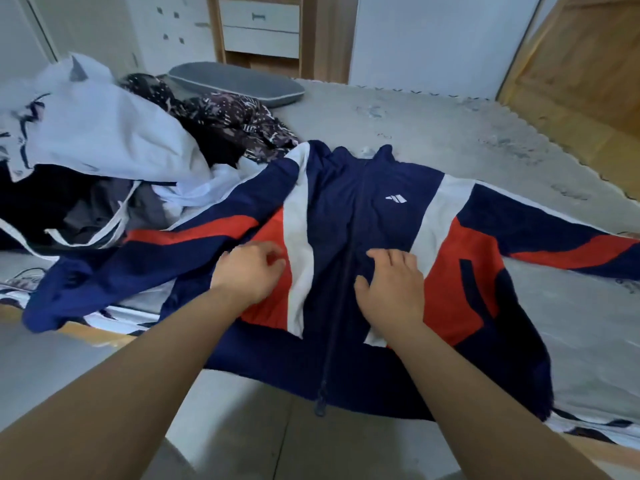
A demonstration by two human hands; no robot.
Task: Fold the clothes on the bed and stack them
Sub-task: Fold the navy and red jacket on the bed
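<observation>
While a heap of unfolded clothes [104, 161] waits at ten o'clock on the bed [433, 133], white tops tangled over dark and patterned garments, a person works on a navy, red and white track jacket [346, 209] spread front-up at the centre, zipped, its hem hanging over the near edge. The left hand [249, 275] rests on the red panel at eight o'clock of the zip, fingers loosely curled, and whether it pinches cloth cannot be told. The right hand [391, 282] lies just right of the zip, fingers bent onto the fabric. Both sleeves lie outstretched. No folded stack is visible, so the job appears barely begun: jacket first, then the heap.
</observation>
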